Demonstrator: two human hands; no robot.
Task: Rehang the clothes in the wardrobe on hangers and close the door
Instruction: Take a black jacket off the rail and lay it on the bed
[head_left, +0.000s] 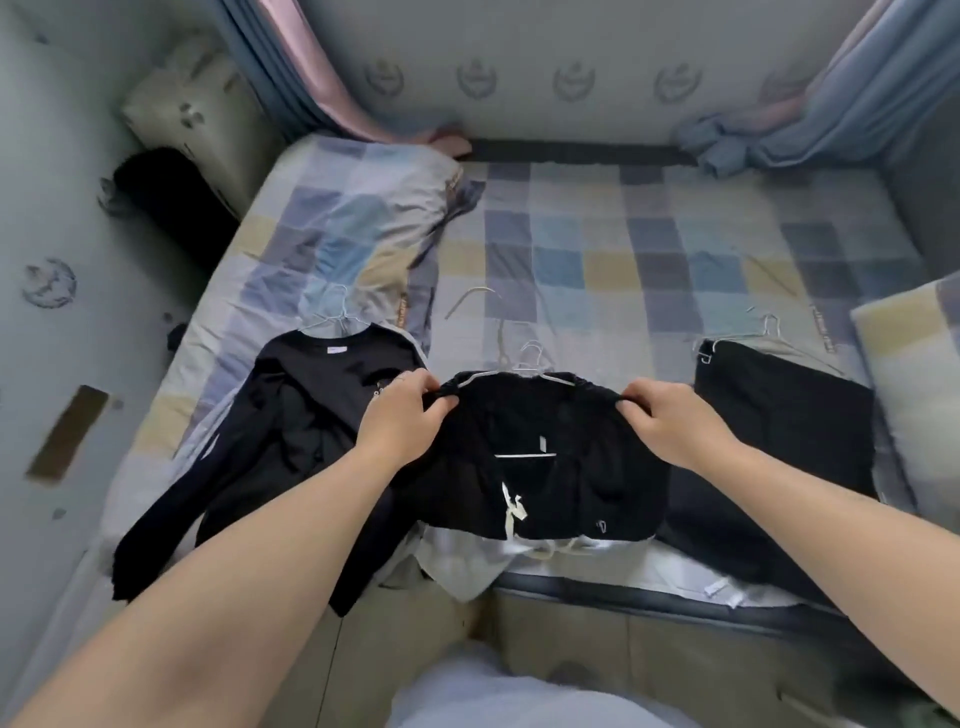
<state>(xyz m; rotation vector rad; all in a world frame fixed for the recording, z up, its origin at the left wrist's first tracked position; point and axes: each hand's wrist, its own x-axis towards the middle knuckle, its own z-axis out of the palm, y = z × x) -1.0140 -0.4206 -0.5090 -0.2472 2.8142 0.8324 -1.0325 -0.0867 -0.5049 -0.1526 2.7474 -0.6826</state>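
**Both hands on black top, bed edge**

Checked bedsheet (649, 244) covered the bed and filled mid-frame. Folded checked duvet (353, 234) sat upper left of centre. Black long-sleeve shirt (291, 441) lay left of centre on a white wire hanger (332, 317). Black trousers (779, 421) lay at right, clipped to another hanger (748, 338). Black top (545, 467) was centre frame at the bed's near edge, on a white hanger (530, 366). Spare hanger (478, 301) lay bare just above it. Left hand (405, 415) pinched the top's left shoulder, fingers closed on fabric. Right hand (670, 421) pinched the right shoulder the same way.
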